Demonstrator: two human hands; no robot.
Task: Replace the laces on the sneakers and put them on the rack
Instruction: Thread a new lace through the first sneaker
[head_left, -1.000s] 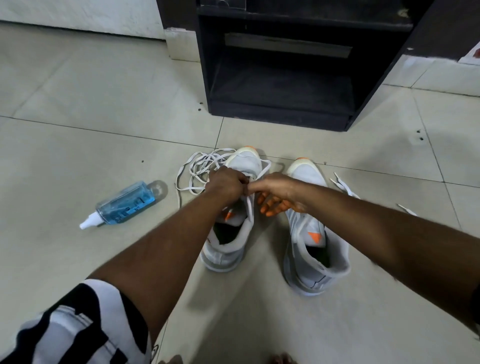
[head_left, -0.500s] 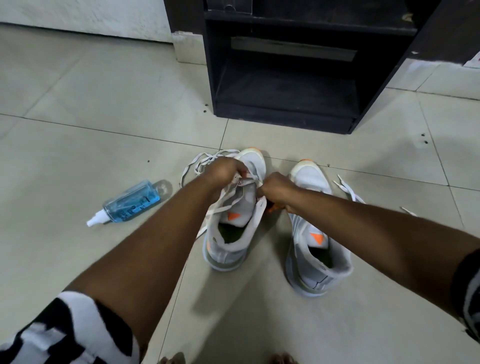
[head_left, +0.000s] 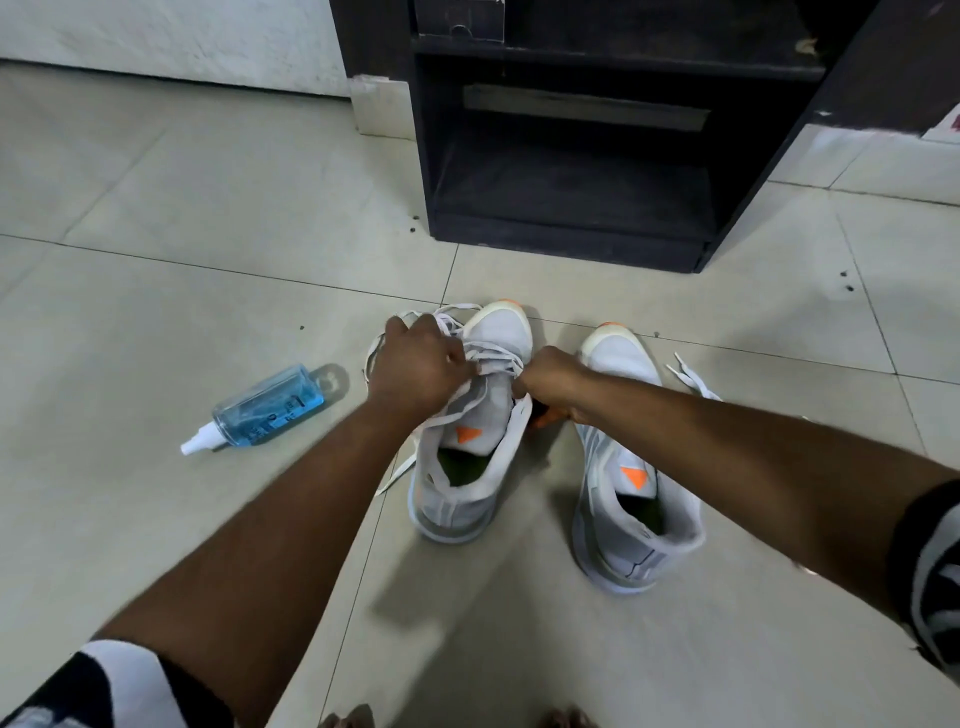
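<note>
Head view: left hand (head_left: 413, 366) pinches the lace (head_left: 496, 356), right hand (head_left: 550, 376) grips it across the left sneaker (head_left: 467, 441). The sneaker's toe points at the rack (head_left: 571, 234) ahead

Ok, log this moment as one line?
left hand pinches lace | right hand grips left sneaker | right sneaker unlaced | rack holds neither sneaker

Looks like I'm in somebody's home, probably an entryway or a room corner. The large glossy beige floor tiles (head_left: 208, 234) run up to a rough white plastered wall (head_left: 182, 36), and a dark wooden open-shelf shoe rack (head_left: 571, 239) stands right on the floor. A pair of white sneakers with orange toe tips (head_left: 623, 467) sits in front of it.
</note>
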